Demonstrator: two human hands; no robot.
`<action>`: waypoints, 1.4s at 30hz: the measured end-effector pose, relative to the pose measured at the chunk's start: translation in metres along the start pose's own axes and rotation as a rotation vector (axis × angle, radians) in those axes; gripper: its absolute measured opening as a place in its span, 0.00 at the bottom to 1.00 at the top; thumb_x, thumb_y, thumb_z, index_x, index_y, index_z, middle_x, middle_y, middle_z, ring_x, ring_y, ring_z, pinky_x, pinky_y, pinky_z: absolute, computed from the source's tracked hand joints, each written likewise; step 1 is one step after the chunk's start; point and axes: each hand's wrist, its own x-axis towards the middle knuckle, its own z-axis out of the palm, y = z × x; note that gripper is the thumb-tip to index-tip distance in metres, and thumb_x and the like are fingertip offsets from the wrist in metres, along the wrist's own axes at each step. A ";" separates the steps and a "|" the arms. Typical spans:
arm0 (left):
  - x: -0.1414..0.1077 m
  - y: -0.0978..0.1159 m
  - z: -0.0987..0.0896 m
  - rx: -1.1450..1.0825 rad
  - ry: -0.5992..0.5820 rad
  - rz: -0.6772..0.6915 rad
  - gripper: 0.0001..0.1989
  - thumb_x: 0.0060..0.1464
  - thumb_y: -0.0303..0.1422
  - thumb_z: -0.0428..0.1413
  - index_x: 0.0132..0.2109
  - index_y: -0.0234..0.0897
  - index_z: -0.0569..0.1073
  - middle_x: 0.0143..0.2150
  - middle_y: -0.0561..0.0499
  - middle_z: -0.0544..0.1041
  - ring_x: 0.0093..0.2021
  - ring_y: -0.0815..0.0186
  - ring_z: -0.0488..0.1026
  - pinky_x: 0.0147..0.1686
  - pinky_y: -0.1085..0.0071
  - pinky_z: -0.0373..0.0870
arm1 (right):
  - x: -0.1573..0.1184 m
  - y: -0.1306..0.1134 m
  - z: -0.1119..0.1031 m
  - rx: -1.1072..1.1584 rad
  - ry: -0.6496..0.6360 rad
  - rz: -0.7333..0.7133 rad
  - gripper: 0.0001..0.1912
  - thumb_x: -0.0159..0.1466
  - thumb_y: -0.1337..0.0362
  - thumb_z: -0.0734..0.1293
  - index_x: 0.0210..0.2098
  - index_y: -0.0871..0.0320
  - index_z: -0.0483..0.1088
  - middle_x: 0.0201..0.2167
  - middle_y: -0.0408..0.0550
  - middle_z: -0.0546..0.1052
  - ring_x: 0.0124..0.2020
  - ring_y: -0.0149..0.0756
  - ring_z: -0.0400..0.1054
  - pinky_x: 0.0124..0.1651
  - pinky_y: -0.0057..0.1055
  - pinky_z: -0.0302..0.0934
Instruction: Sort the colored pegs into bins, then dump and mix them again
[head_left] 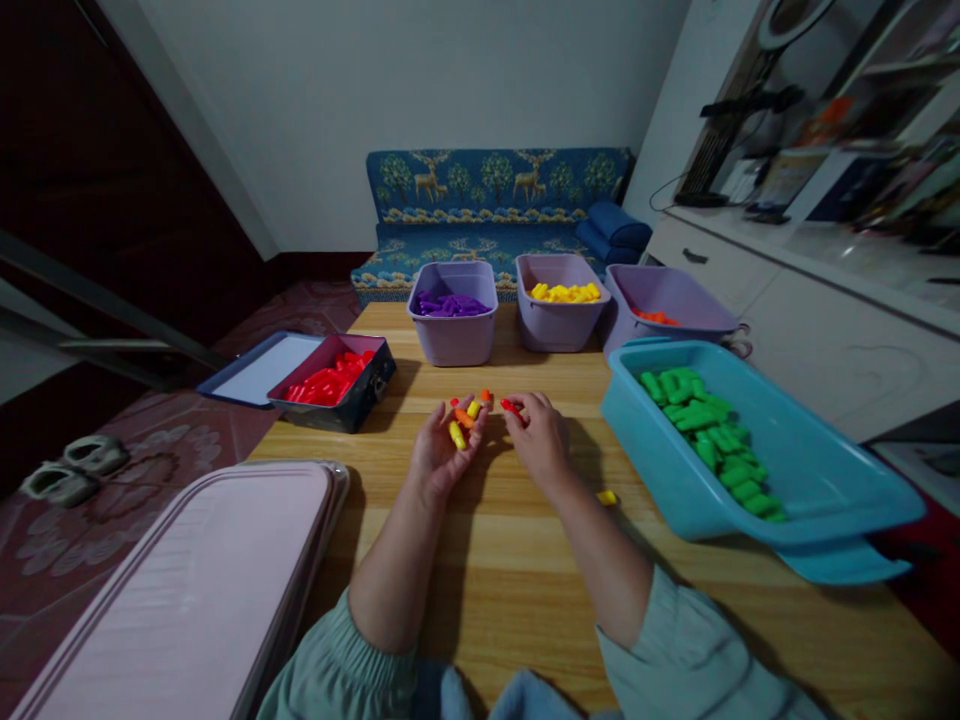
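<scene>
My left hand (433,458) is turned palm up and cups several small plastic pieces, among them a yellow piece (457,435) and an orange piece (465,419). Close by on the right, my right hand (541,445) pinches a small red piece (511,408) between thumb and fingers. Another orange piece (487,396) shows just beyond the left fingertips. A bit of red (454,402) peeks out there too; whether it lies in the hand or on the table I cannot tell. One yellow piece (607,497) lies on the wooden table (510,580) beside my right forearm.
A tin box (367,392) of red pieces stands left, its lid open. Behind are purple bins with purple (457,340), yellow (559,332) and orange pieces (637,325). A turquoise tub (840,480) with green pieces is right; a pink lid (202,570) lies near left.
</scene>
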 end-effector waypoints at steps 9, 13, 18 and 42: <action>-0.005 -0.011 -0.002 0.135 -0.173 0.004 0.28 0.61 0.49 0.47 0.52 0.26 0.72 0.49 0.34 0.77 0.54 0.55 0.74 0.54 0.59 0.70 | -0.004 -0.018 0.003 0.238 -0.100 -0.116 0.11 0.62 0.70 0.64 0.42 0.56 0.73 0.44 0.51 0.76 0.47 0.38 0.70 0.53 0.33 0.64; -0.006 -0.012 -0.003 0.210 -0.244 -0.027 0.30 0.60 0.53 0.46 0.48 0.28 0.74 0.48 0.35 0.77 0.53 0.54 0.74 0.54 0.59 0.71 | -0.006 -0.018 0.005 0.156 -0.173 -0.125 0.12 0.61 0.72 0.62 0.42 0.57 0.74 0.44 0.52 0.77 0.47 0.39 0.69 0.55 0.36 0.62; -0.002 -0.010 -0.001 0.276 -0.161 0.024 0.27 0.60 0.50 0.49 0.48 0.28 0.75 0.45 0.37 0.78 0.47 0.58 0.77 0.48 0.64 0.74 | -0.007 -0.022 0.004 0.543 -0.090 0.130 0.07 0.60 0.63 0.63 0.36 0.57 0.71 0.34 0.48 0.76 0.36 0.36 0.70 0.40 0.32 0.66; 0.020 -0.008 -0.021 0.373 0.072 0.418 0.13 0.48 0.34 0.61 0.41 0.33 0.76 0.41 0.44 0.78 0.41 0.65 0.76 0.36 0.73 0.73 | 0.032 -0.019 0.023 0.270 -0.343 0.431 0.14 0.65 0.57 0.59 0.31 0.59 0.69 0.26 0.48 0.75 0.22 0.29 0.67 0.25 0.25 0.60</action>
